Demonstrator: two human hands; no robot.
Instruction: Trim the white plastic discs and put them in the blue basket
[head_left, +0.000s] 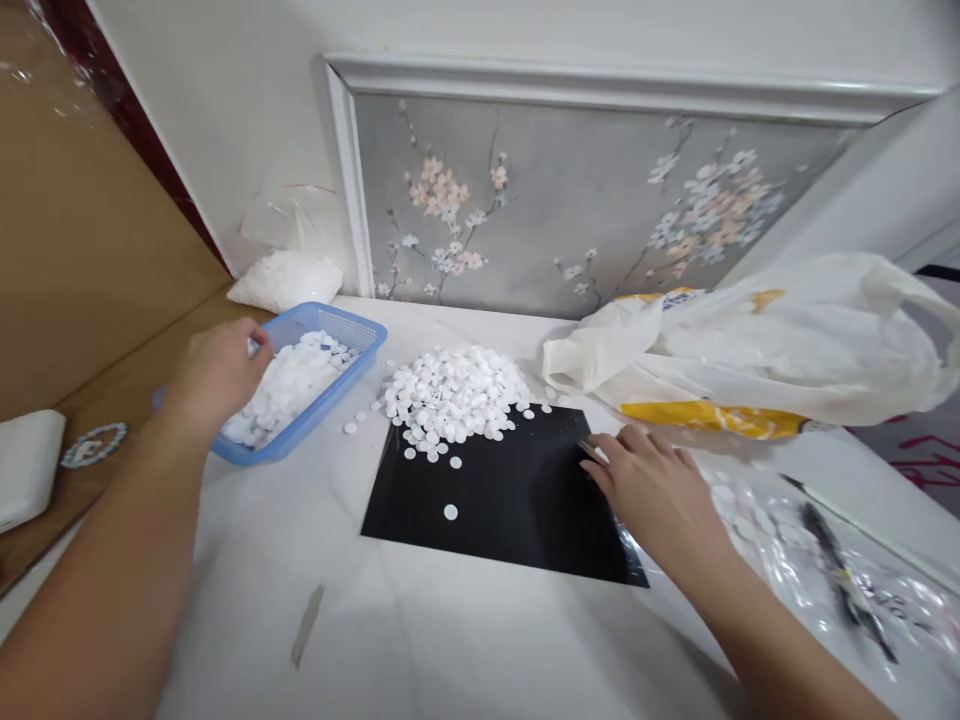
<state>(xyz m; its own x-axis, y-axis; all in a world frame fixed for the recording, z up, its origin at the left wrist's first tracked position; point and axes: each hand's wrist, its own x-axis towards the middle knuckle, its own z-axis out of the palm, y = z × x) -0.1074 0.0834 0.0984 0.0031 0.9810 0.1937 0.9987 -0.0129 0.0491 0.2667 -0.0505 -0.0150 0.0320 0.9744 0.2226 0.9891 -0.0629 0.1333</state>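
Observation:
My left hand [217, 375] is over the left side of a blue plastic basket [304, 440], fingers curled and closed. Whatever they may pinch is hidden. Small white round discs [300, 375] fill the basket. In the middle, a big heap of the same discs [454, 395] spreads onto the back left of a black sheet [517, 510]. One loose disc [451, 512] lies apart near the sheet's front. At the sheet's right edge, my right hand [649, 480] is closed, pinching a small, thin, tan-coloured thing [594, 452] between thumb and finger; its kind is unclear.
Behind the basket leans a clear bag of white pieces [289, 278]. A white and yellow plastic bag [750, 345] lies back right. Clear plastic packets [780, 530], a black pen-like tool [844, 580] and a slim white stick [870, 530] are at right. A beaded bracelet [94, 446] lies left.

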